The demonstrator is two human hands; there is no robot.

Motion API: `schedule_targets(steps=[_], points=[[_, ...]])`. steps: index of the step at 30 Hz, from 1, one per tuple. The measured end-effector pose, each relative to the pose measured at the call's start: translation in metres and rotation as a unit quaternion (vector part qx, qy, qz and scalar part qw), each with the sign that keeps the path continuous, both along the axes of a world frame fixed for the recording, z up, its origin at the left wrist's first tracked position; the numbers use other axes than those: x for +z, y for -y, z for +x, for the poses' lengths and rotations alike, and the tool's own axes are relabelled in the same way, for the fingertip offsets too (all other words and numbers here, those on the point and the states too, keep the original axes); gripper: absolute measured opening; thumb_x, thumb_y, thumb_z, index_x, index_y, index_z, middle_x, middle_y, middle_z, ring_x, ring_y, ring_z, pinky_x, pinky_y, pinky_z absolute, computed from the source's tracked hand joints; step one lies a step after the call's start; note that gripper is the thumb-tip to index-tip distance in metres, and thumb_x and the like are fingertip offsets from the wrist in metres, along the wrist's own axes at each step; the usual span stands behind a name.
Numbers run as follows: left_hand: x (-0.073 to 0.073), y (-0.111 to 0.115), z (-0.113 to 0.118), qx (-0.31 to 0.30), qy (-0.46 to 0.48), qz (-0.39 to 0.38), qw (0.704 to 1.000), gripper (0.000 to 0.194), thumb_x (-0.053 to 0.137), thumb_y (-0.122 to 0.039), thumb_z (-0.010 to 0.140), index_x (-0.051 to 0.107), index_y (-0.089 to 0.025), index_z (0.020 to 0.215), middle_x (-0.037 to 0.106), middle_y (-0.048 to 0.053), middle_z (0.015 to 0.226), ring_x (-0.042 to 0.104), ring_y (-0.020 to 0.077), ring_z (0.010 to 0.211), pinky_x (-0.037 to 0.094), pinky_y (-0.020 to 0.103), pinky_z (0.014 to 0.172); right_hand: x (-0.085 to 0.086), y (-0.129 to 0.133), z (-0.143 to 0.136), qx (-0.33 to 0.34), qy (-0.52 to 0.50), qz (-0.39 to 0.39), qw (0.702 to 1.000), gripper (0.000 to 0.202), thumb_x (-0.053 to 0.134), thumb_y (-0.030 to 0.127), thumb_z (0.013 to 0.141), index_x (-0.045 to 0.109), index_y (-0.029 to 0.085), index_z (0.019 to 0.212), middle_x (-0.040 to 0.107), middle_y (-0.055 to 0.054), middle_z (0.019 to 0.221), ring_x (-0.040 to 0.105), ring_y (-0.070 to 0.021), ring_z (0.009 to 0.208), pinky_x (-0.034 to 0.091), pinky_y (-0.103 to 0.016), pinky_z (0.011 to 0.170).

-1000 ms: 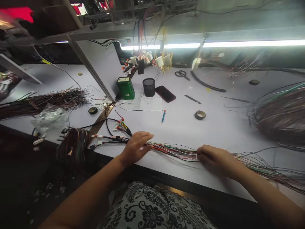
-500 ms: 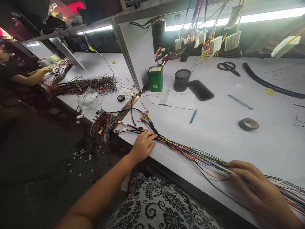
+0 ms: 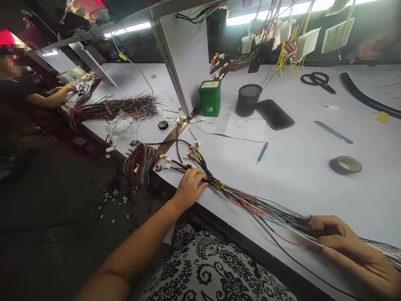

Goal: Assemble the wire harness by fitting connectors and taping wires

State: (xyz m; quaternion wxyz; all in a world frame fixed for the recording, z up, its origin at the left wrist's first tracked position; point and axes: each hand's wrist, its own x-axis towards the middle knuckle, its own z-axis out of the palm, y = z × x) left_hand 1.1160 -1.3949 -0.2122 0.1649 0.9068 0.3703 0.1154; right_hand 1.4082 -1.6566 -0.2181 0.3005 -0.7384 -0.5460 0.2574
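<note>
A long wire harness (image 3: 241, 195) of many coloured wires runs along the front of the white bench, with a yellow tie around it. My left hand (image 3: 191, 186) is closed on its branched end, just left of the tie, where short branches carry small white, red and black connectors (image 3: 169, 166). Farther right, my right hand (image 3: 351, 246) is bent over the loose wires, with a white wire (image 3: 300, 235) running in between its fingers. A red wire and a black wire hang apart from the bundle toward the front edge. My right palm hides part of the wires.
A coiled wire bundle (image 3: 141, 164) overhangs the bench edge, near a plastic bag (image 3: 122, 127). Farther back are a green box (image 3: 209, 99), mesh cup (image 3: 248, 101), phone (image 3: 275, 115), scissors (image 3: 318, 80), blue pen (image 3: 262, 153) and tape roll (image 3: 345, 165). A co-worker (image 3: 40, 94) works at far left.
The view has shifted, so the bench items appear farther right. My right hand has turned and spread its fingers somewhat around the white wire. My left hand stays on the harness, its fingers curled more.
</note>
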Motion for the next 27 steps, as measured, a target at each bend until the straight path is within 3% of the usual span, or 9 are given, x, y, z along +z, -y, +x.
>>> schedule_targets(steps=[3,5,8,10,12,15,19,23,27], points=[[0.008,-0.008,0.004,-0.027,-0.057,0.003,0.998,0.01,0.059,-0.027,0.083,0.06,-0.02,0.089,0.058,0.004,0.097,0.05,0.0203,0.096,0.042,0.035,0.087,-0.008,0.0,0.008,0.032,-0.092,-0.008,0.995,0.028,0.047,0.044,0.082,0.063,0.032,0.062,0.055,-0.011,0.109,0.057,-0.0302,0.102,0.049,-0.041,0.084],[0.015,-0.015,0.006,-0.065,-0.104,0.013,0.992,0.01,0.059,-0.029,0.083,0.06,-0.019,0.086,0.06,0.004,0.094,0.052,0.0211,0.093,0.04,0.036,0.085,-0.019,0.0,0.014,0.051,-0.062,-0.017,0.997,0.012,0.056,0.044,0.078,0.064,0.036,0.078,0.054,-0.008,0.115,0.056,-0.029,0.106,0.05,-0.04,0.085],[0.026,-0.027,0.01,-0.12,-0.154,-0.009,0.981,0.012,0.056,-0.031,0.086,0.059,-0.019,0.086,0.063,0.003,0.088,0.055,0.0205,0.088,0.039,0.034,0.08,-0.034,0.001,0.017,0.006,0.003,0.004,1.0,0.046,0.061,0.043,0.076,0.046,0.042,0.12,0.053,-0.007,0.123,0.057,-0.0263,0.108,0.05,-0.038,0.089],[0.032,-0.036,0.013,-0.134,-0.174,-0.054,0.974,0.012,0.052,-0.029,0.087,0.059,-0.019,0.089,0.064,0.002,0.085,0.057,0.0186,0.081,0.04,0.03,0.074,-0.038,0.0,0.016,-0.034,0.095,0.005,0.995,0.054,0.057,0.045,0.079,0.037,0.038,0.129,0.054,-0.008,0.121,0.057,-0.0287,0.106,0.048,-0.044,0.09],[0.035,-0.044,0.017,-0.137,-0.191,-0.111,0.966,0.013,0.05,-0.028,0.086,0.059,-0.02,0.091,0.064,0.001,0.083,0.058,0.0168,0.076,0.039,0.027,0.068,-0.037,-0.002,0.016,-0.034,0.203,-0.01,0.979,0.044,0.052,0.048,0.081,0.044,0.033,0.122,0.058,-0.009,0.113,0.057,-0.032,0.101,0.046,-0.05,0.087],[0.037,-0.057,0.023,-0.145,-0.202,-0.195,0.949,0.019,0.053,-0.035,0.083,0.062,-0.019,0.09,0.065,0.0,0.082,0.058,0.0155,0.073,0.038,0.024,0.061,-0.032,-0.003,0.02,-0.004,0.267,-0.039,0.963,0.023,0.049,0.05,0.083,0.055,0.03,0.091,0.062,-0.007,0.09,0.06,-0.0291,0.083,0.046,-0.046,0.075],[0.037,-0.066,0.026,-0.155,-0.192,-0.232,0.941,0.02,0.055,-0.036,0.081,0.065,-0.019,0.086,0.066,-0.001,0.079,0.059,0.0139,0.071,0.039,0.023,0.06,-0.032,0.001,0.028,0.025,0.265,-0.04,0.963,0.032,0.051,0.057,0.079,0.047,0.028,0.067,0.053,-0.003,0.067,0.055,-0.0234,0.061,0.04,-0.038,0.053],[0.034,-0.048,0.021,-0.128,-0.178,-0.192,0.957,0.013,0.056,-0.028,0.082,0.064,-0.019,0.085,0.067,-0.001,0.082,0.059,0.0147,0.077,0.041,0.024,0.068,-0.036,0.004,0.029,0.044,0.275,-0.026,0.96,0.033,0.051,0.056,0.08,0.045,0.028,0.064,0.05,-0.003,0.064,0.051,-0.0224,0.058,0.038,-0.039,0.056],[0.02,-0.01,0.013,-0.094,-0.15,-0.013,0.984,0.02,0.046,-0.028,0.09,0.063,-0.018,0.086,0.065,0.004,0.086,0.057,0.0187,0.084,0.042,0.03,0.075,-0.041,0.002,0.029,0.021,0.265,-0.016,0.964,0.022,0.05,0.049,0.084,0.052,0.028,0.079,0.059,-0.006,0.076,0.055,-0.025,0.067,0.041,-0.042,0.067]])
